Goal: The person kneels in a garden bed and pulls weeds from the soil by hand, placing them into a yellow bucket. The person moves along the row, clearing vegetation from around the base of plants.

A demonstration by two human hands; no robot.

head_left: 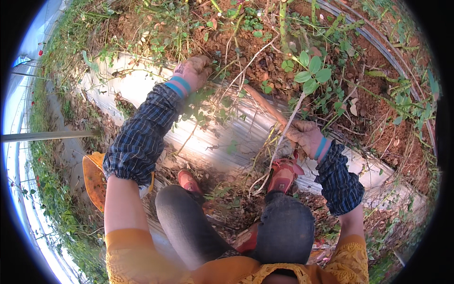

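My right hand [306,136], in a muddy pink glove with a blue-striped cuff, is closed around the lower end of a wooden handle [265,105]. The handle slants up and left toward the soil; I cannot make out what is at its far end. My left hand [193,72], gloved the same way, is curled shut low among weeds [177,40] at the border of the plastic sheet [208,146]. What its fingers hold, if anything, is hidden. A pale dry stem [294,112] crosses close in front of my right hand, and a leafy green shoot [312,75] rises above it.
Reddish soil [373,106] with leaf litter and thick green stems [283,26] lies ahead. Dark hoses [383,45] curve along the right. An orange container [93,177] stands by my left elbow, near a horizontal pole [52,136]. My red shoes [283,176] are beside the sheet.
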